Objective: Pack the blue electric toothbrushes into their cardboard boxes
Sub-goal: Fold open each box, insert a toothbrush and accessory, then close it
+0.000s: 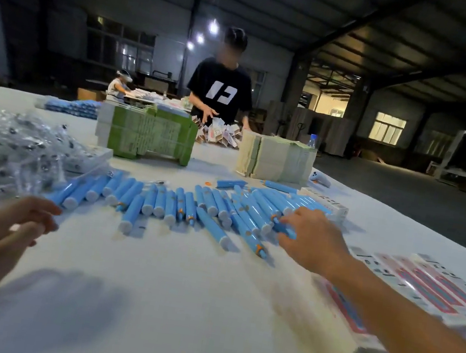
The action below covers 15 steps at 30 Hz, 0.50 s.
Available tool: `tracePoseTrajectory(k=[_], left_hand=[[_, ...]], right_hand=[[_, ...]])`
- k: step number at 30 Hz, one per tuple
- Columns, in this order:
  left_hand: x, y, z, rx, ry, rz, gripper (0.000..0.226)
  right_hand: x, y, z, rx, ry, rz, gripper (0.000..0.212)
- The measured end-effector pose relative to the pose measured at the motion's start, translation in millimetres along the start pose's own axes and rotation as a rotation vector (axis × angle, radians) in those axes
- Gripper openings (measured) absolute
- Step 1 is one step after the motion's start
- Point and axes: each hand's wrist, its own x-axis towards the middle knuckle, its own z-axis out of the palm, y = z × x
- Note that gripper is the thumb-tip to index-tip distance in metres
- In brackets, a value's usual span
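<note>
Several blue electric toothbrushes (159,204) lie in a loose row across the middle of the white table (173,305). My right hand (312,239) reaches into the right end of the row, and its fingers pinch one blue toothbrush (286,228) there. My left hand (4,233) hovers blurred above the table at the left, fingers loosely bent, holding nothing that I can see. Flat white and pink cardboard boxes (423,285) lie at the right beside my right forearm.
A heap of clear plastic bags (7,151) fills the left. Two stacks of folded cartons, green (146,134) and pale (276,159), stand behind the row. A person in a black shirt (221,91) works at the far side. The table's edge runs along the right.
</note>
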Motion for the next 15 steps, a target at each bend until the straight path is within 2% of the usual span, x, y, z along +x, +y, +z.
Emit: tracePoseTrajectory(k=[3,7,11,13,15], left_hand=[[-14.3,54.6,5.1,0.003,0.064,0.039,0.029],[-17.4,69.9,9.0,0.026,0.113,0.023,0.024],[-17.7,64.5,9.6,0.102,0.180,0.011,0.029],[-17.2,59.0,4.2,0.144,0.222,-0.027,0.040],[-15.9,52.0,-2.8,0.291,0.217,-0.073,0.044]], right_hand=[[8.3,-100.8,-10.5,0.428,0.050,-0.197,0.027],[13.7,-234.0,-10.9,0.805,0.095,-0.432,0.018],[17.7,-333.5,-2.2,1.217,0.060,-0.403,0.013],[17.0,-361.2,9.8,1.362,0.046,-0.376,0.012],[15.0,-374.2,29.3,1.459,0.028,-0.350,0.014]])
